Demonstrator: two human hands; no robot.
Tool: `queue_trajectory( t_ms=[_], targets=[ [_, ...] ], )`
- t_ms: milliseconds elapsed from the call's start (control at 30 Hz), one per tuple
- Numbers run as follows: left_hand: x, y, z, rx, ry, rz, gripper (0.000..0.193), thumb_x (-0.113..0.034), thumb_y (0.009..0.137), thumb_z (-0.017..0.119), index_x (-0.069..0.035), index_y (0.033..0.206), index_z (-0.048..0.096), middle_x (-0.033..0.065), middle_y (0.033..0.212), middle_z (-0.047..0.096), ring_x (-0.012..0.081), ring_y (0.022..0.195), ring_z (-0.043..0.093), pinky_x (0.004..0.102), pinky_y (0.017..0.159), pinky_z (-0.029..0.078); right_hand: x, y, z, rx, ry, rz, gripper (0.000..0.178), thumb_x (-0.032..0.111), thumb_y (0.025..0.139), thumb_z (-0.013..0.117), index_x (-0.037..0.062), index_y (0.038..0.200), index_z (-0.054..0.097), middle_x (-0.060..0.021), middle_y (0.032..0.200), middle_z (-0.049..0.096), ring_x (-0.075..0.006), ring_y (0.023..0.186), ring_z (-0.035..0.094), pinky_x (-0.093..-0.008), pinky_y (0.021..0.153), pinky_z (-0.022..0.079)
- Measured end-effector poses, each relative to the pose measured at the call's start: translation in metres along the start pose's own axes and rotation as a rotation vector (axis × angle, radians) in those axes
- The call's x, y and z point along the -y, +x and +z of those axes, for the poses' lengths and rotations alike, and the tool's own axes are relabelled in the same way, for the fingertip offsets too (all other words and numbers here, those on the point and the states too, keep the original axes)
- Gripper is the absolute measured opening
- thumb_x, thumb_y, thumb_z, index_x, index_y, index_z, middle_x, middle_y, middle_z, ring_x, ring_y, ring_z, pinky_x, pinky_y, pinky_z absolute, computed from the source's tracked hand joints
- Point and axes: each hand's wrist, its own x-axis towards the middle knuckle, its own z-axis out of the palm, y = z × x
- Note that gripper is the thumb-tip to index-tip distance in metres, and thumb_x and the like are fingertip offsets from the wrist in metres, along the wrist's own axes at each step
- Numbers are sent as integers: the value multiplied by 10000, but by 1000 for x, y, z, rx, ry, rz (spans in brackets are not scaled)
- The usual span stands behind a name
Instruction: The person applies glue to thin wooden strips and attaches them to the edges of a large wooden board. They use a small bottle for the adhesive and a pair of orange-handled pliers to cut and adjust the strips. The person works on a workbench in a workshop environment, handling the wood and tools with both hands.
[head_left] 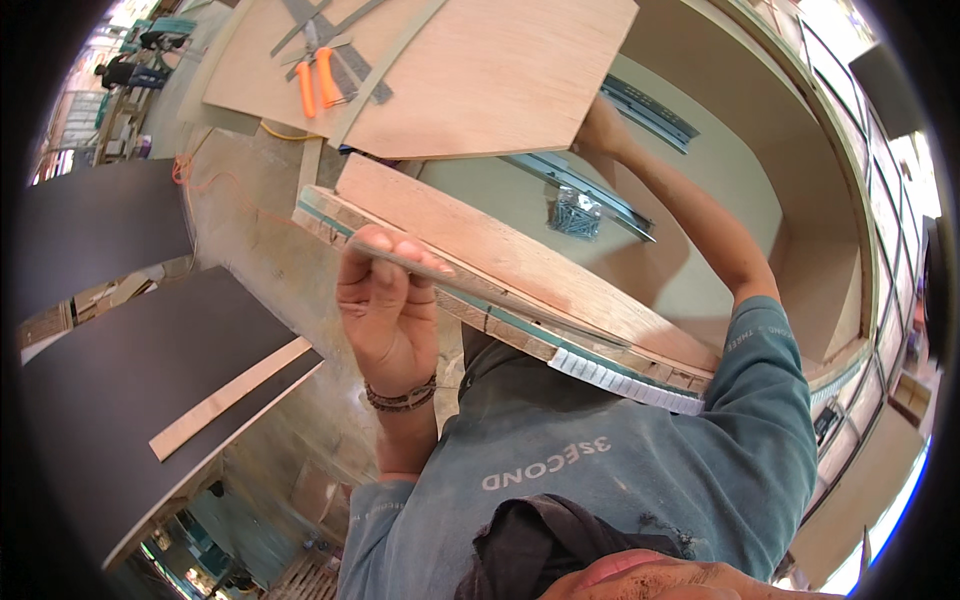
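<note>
My left hand (388, 310) is closed on a thin, greyish strip (405, 263), fingers over it and thumb beneath. That strip runs to the right, along a long light wooden board (520, 255) with a layered edge. Farther off, my right hand (598, 132) reaches into the curved cabinet, beside the edge of a plywood panel (500, 70); its fingers are mostly hidden. Close to it lie a metal drawer slide (650, 112) and a second slide (590, 190). A clear bag of screws (576, 213) rests against the second slide.
Orange-handled pliers (318, 75) lie on the plywood panel among dark grey strips (365, 75). The cabinet's curved wall (815, 150) rises at the right. At the left, a dark panel (170, 390) carries a narrow wooden strip (230, 398). An orange cord (215, 185) crosses the floor.
</note>
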Motion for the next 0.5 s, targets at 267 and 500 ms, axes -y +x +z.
queue_trajectory(
  t_ms=[267,500],
  targets=[
    [6,-5,9,-81,-38,17,261,-14,1005,622,27,1262,615,106,1128,680,199,1051,691,367,935,598,1,-42,-32,-8,-22,153,363,294,888,760,-13,1061,672,-213,945,717,-336,909,709,-407,819,541],
    [26,-7,13,8,-81,4,264,4,992,636,13,1255,647,94,1094,675,183,1020,667,345,919,571,123,-110,-176,-65,182,113,319,192,969,728,-39,1178,660,-98,1010,692,-150,857,682,-282,676,563]
  ],
)
